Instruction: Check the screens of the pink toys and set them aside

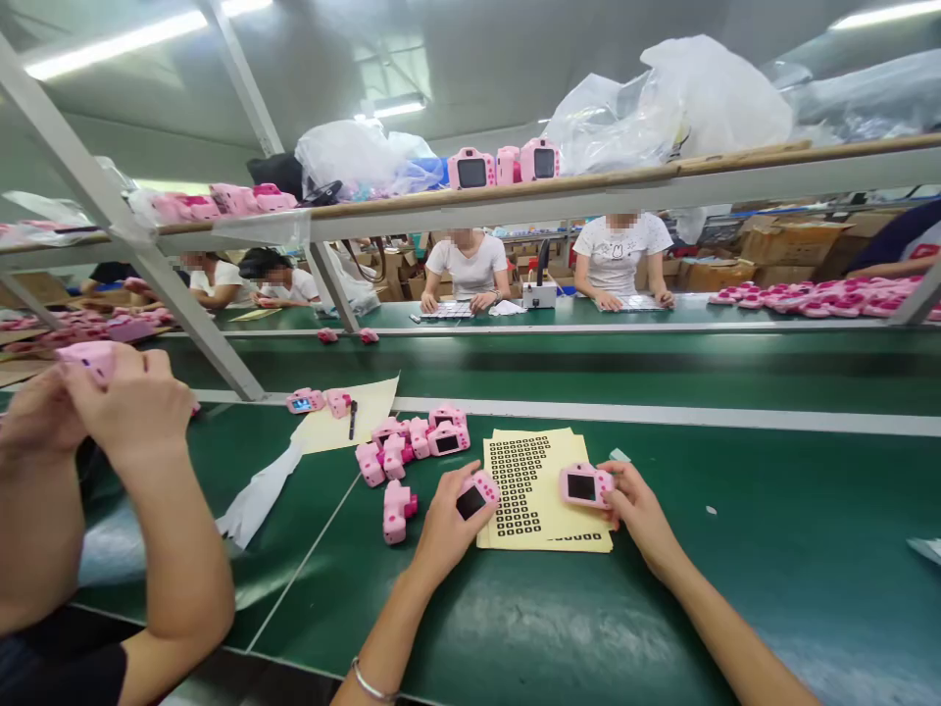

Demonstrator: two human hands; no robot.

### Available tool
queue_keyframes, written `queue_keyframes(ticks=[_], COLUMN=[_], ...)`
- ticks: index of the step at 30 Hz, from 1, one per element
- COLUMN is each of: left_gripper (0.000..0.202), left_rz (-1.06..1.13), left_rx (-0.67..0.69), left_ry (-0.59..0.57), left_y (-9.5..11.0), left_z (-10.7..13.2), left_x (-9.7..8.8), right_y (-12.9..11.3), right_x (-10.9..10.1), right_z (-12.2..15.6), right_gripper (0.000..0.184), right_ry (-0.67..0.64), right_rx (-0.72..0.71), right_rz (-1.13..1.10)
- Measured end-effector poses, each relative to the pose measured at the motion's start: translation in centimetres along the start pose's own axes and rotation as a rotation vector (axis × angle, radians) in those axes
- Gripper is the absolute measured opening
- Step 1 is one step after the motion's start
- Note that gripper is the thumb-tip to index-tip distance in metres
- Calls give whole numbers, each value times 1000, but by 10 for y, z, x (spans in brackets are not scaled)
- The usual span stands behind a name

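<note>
Head view: the left hand (443,520) clasps a pink camera (477,496) over the left edge of the sticker sheet (563,446); the right hand (641,507) pinches a second camera (582,485) over the sheet's right side; more cameras (447,438) crowd left!

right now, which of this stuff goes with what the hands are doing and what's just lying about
Likely part of the job:
camera in the left hand
second camera in the right hand
yellow sheets with black marks
grouped pink cameras to the left

Seemingly just lying about:
pen
torn white paper
small white scrap
plastic bags on the shelf
</note>
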State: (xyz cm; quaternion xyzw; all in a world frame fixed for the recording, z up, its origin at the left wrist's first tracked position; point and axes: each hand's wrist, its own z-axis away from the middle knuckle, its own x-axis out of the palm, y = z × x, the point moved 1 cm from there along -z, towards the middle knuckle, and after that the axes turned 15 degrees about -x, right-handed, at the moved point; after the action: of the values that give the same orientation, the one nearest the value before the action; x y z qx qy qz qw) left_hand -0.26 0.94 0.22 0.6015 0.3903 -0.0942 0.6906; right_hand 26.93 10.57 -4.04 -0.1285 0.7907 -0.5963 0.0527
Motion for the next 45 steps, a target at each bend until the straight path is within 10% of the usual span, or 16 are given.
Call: queue_keyframes(ticks=[10, 14, 19, 22, 33, 45], left_gripper=[55, 48, 49, 51, 59, 57], left_rz=[296, 244, 221, 205, 256, 283], left_rx=[-187, -157, -117, -108, -33, -2], left_ry=[-47, -63, -132, -148, -104, -129], left_y=[4, 2, 3, 5, 9, 11], left_z=[64, 79, 80, 77, 69, 71], left_x=[8, 16, 25, 28, 35, 39], right_y=[7, -4, -2, 2, -3, -58], right_x=[-72, -39, 40, 63, 71, 97], right_z=[18, 24, 16, 5, -6, 36], right_gripper=[42, 41, 24, 18, 8, 19], right_ry=[-145, 43, -418, -434, -396, -555], right_rx=[-287, -540, -347, -212, -107, -297], right_rz=[750, 1045, 738, 743, 771, 660])
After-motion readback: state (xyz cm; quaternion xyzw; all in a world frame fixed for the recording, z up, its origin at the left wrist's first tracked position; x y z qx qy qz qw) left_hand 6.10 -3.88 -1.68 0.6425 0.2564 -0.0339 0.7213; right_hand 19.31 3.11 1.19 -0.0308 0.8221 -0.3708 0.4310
